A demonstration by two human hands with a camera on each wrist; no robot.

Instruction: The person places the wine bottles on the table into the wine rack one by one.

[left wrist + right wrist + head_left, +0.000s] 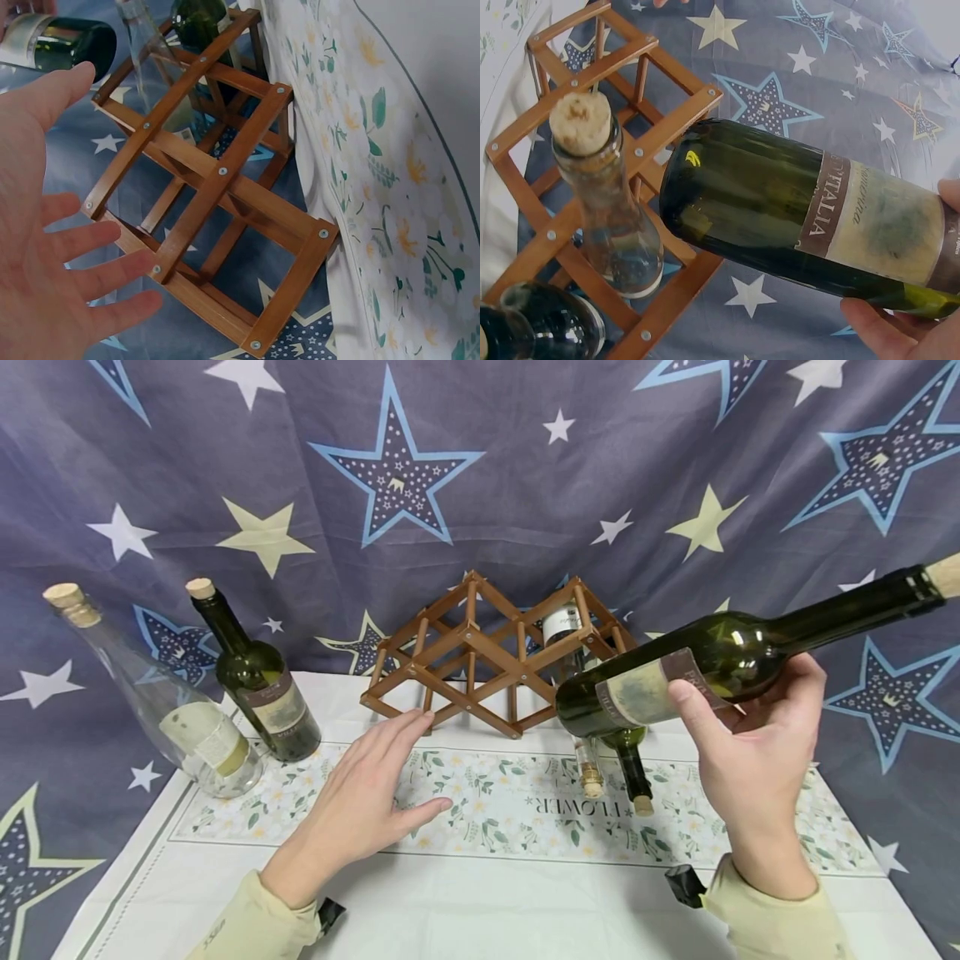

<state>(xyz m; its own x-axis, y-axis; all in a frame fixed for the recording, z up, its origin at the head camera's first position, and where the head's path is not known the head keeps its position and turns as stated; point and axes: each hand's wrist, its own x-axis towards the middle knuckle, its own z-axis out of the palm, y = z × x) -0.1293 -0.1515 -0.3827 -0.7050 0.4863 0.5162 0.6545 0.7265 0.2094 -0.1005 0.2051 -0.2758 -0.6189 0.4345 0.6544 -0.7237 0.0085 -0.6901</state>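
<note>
My right hand (765, 768) grips a dark green wine bottle (738, 652) by its body, thumb on the label. The bottle is tilted, its corked neck up to the right and its base near the right end of a wooden wine rack (468, 633). In the right wrist view the green base (697, 184) hangs beside the rack's slats. Two corked bottles lie in the rack, a clear bottle (619, 225) and a green bottle (633, 764), necks toward me. My left hand (367, 789), fingers extended and holding nothing, hovers near the rack's left front.
At the table's left stand a tall clear corked bottle (202, 739) and a green corked bottle (258, 672). A floral runner (480, 827) crosses the white tablecloth (525, 893). Behind hangs a star-patterned curtain (510, 510).
</note>
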